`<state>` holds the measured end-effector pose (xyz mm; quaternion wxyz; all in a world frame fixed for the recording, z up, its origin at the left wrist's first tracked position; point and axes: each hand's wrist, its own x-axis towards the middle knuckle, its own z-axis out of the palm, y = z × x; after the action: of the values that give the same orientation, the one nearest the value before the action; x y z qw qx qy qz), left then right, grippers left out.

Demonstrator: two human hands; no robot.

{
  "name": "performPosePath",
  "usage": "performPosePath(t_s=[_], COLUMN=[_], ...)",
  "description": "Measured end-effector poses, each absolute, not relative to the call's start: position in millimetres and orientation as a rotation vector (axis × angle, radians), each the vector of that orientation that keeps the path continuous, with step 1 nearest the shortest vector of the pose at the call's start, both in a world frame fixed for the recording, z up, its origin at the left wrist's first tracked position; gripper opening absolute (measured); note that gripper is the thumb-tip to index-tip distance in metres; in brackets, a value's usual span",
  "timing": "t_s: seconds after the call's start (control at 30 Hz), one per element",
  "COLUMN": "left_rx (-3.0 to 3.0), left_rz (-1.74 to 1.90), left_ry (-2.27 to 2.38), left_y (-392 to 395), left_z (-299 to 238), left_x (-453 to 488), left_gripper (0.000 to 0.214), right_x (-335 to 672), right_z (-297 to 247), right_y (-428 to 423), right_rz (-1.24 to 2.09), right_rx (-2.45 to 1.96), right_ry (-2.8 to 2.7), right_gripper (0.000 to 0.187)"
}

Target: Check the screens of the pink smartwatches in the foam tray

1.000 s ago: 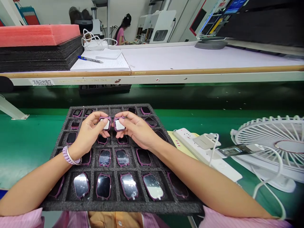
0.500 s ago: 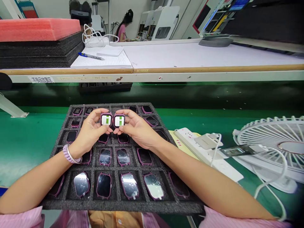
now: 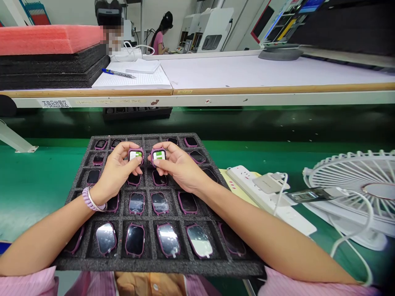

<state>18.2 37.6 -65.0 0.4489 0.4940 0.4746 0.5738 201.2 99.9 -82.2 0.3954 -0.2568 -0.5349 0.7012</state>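
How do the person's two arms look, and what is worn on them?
The left sleeve and right sleeve are pink and striped. The left wrist wears a lilac ribbed band and a thin, shiny bangle. The right wrist is unadorned; the left grip and right grip are gloveless.

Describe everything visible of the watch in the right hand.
The watch has a rounded purple case, its material unclear, no strap in view, and a black-bordered screen lit white with green blocks. The right hand holds it above the dark foam tray, screen facing the camera, thumb over its lower left corner.
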Motion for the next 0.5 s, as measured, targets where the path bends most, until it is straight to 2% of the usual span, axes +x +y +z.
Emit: performPosePath(t_s=[0.13,0.37,0.5], left_rx=[1.225,1.226,1.199], left_rz=[1.410,1.419,1.436], left_ry=[1.152,1.190,1.179], left_y=[37.5,37.3,38.7], left_z=[-64.9,-64.9,-66.5], left_x=[17.8,17.4,17.0], left_gripper=[0.046,0.032,0.040], right_x=[199.7,200.6,202.2], right_z=[-82.7,-83.9,-83.7], right_y=[98.8,100.3,100.7], right_rz=[1.749,1.793,1.823], right_rx=[-0.624,-0.683,-0.668], right_ry=[-1.342,-1.338,-1.309], right_gripper=[0.053,0.050,0.047])
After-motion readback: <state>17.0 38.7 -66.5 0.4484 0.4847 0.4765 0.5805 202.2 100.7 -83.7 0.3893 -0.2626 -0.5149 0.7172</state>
